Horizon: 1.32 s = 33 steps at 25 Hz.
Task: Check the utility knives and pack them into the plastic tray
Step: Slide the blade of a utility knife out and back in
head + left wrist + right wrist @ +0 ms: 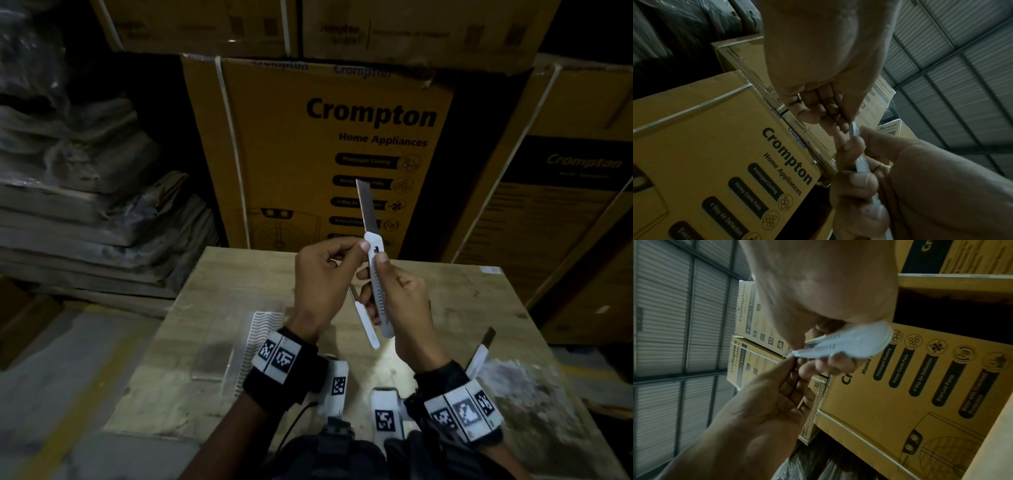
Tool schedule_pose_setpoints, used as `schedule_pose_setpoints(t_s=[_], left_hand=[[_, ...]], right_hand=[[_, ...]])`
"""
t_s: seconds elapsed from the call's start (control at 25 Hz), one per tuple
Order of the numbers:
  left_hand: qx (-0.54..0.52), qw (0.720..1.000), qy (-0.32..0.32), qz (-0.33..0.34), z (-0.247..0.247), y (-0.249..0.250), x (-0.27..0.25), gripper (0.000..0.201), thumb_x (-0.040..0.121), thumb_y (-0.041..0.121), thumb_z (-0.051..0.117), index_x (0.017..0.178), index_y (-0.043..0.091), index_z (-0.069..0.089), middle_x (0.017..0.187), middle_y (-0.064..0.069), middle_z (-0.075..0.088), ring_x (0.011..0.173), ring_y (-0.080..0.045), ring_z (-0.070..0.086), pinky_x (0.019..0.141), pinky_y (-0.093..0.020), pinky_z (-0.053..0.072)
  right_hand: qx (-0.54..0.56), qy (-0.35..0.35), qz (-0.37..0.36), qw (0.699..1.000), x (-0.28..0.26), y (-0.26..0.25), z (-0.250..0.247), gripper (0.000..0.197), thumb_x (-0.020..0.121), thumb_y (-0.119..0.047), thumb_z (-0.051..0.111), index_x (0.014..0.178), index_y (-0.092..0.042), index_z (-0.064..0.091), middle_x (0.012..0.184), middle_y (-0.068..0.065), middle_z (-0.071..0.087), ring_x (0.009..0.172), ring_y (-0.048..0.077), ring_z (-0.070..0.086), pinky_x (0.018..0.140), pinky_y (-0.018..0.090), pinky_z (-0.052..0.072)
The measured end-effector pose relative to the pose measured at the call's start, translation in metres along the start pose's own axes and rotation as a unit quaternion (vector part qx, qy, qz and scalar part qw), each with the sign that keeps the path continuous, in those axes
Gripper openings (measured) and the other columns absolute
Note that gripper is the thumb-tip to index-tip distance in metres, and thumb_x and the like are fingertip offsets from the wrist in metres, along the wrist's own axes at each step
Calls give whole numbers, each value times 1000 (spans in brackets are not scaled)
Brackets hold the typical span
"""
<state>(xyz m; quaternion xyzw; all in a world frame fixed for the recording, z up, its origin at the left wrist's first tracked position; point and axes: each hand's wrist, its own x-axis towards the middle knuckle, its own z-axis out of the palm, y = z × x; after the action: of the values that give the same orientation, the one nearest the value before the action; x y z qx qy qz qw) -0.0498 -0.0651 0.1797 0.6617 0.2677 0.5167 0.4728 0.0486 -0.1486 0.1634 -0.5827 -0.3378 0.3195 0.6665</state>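
Knives (376, 274): three; tray (239, 346): one

1. A dim storeroom; light falls mainly on a pale wooden table (239, 291) in the lower centre of the head view.
2. Behind the table, centre frame, stands a tall yellow-brown cardboard box (329, 144) printed "Crompton Home Appliances".
3. More cartons (404, 27) sit stacked above it, and another carton (579, 212) stands at the right.
4. At the left, plastic-wrapped flat bundles (82, 205) lie piled.
5. A grey floor (58, 394) with a yellow line fills the lower left.
6. In the left wrist view, a corrugated metal roof (962, 73) fills the upper right.
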Motion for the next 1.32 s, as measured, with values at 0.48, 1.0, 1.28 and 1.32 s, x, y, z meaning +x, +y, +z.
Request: schedule_pose_setpoints(t_s=[0.48, 1.0, 1.28, 1.32], left_hand=[[26, 999, -24, 18, 18, 19, 15, 12, 93, 28, 72, 93, 20, 82, 86, 14, 75, 98, -15, 64, 86, -22, 48], [57, 996, -27, 59, 72, 24, 25, 9, 91, 26, 74, 89, 34, 79, 80, 13, 75, 104, -10, 51, 89, -15, 35], [6, 1000, -8, 28, 81, 22, 33, 8, 91, 25, 74, 91, 24, 82, 79, 12, 74, 115, -26, 54, 78, -34, 61], [-2, 1000, -2, 26, 81, 21, 34, 10, 91, 22, 74, 93, 18, 82, 84, 6, 76, 115, -30, 55, 72, -26, 62]], right_hand=[[60, 36, -77, 995, 14, -14, -5, 51, 101, -35, 58, 73, 8, 62, 48, 13, 50, 33, 19, 35, 40, 30, 28], [88, 85, -94, 988, 34, -20, -41, 45, 103, -25, 53, 70, 2, 63, 45, 11, 47, 32, 18, 35, 36, 24, 29], [115, -17, -65, 991, 39, -25, -54, 39, 106, -29, 47, 82, -10, 72, 55, 10, 53, 38, 18, 41, 38, 24, 33], [103, -38, -61, 992, 39, -26, -56, 40, 106, -32, 46, 89, -7, 72, 57, 12, 54, 39, 19, 44, 40, 25, 35]])
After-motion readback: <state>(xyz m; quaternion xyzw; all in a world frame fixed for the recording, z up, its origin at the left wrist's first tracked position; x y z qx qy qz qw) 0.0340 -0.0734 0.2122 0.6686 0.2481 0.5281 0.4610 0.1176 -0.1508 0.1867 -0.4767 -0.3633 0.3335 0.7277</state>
